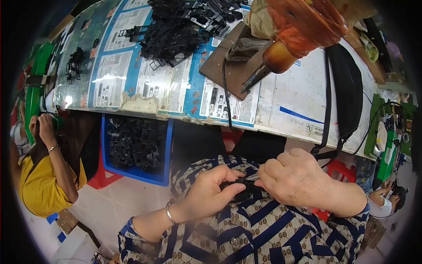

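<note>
Close to my body, my left hand point(215, 188) grips a small black plastic part point(247, 189) between thumb and fingers. Opposite it, my right hand point(294, 178) is closed in a pinch right at the part, and a thin pale sliver shows by its fingertips. What that hand pinches is mostly hidden by its fingers. Both hands are above my lap, below the table's front edge. To their left stands a blue bin point(167, 149) filled with similar black parts point(134, 143).
A pile of black plastic parts point(173, 39) lies on the paper-covered table point(171, 88). An orange-wrapped tool point(281, 57) with a metal tip points down at a brown board point(220, 66). A black bag point(347, 92) with straps hangs over the right edge. A person in yellow point(46, 185) sits at left.
</note>
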`<action>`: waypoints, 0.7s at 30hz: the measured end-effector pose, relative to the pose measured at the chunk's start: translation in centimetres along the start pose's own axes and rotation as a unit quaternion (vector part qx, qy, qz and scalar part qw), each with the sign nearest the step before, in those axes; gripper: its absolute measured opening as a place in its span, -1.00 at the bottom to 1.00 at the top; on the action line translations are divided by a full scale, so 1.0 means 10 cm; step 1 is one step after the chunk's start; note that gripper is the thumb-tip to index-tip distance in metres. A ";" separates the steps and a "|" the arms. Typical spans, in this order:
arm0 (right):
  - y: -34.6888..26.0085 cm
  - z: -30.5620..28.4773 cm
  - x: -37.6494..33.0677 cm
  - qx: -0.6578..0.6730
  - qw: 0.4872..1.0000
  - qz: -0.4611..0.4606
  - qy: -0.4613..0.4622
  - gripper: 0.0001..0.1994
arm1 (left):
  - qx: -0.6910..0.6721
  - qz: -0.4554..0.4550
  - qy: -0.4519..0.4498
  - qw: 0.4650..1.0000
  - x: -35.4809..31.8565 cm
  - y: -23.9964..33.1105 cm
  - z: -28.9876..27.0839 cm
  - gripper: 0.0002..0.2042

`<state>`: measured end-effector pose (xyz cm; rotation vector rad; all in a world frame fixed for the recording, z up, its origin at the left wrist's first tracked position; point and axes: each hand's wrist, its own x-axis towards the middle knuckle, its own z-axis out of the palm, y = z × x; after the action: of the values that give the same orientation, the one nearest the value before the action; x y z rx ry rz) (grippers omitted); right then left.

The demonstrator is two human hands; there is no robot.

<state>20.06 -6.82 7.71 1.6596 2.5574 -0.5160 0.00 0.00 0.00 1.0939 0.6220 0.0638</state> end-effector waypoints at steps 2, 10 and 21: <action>0.01 0.00 -0.01 -0.015 1.000 -0.006 0.000 -0.80 | -0.005 -0.008 -0.002 1.000 0.01 0.01 0.01 -0.88; -0.07 -0.01 0.02 -0.097 0.994 -0.048 0.031 -0.93 | 0.012 0.035 0.001 0.999 -0.02 -0.03 -0.01 -0.88; 0.10 0.09 0.01 0.034 0.992 0.064 0.104 -0.82 | -0.022 0.001 0.009 1.000 -0.06 0.03 -0.07 -0.89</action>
<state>20.81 -6.66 6.64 1.9826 2.5727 -0.4478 -0.78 0.49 0.33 1.0518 0.6341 0.0887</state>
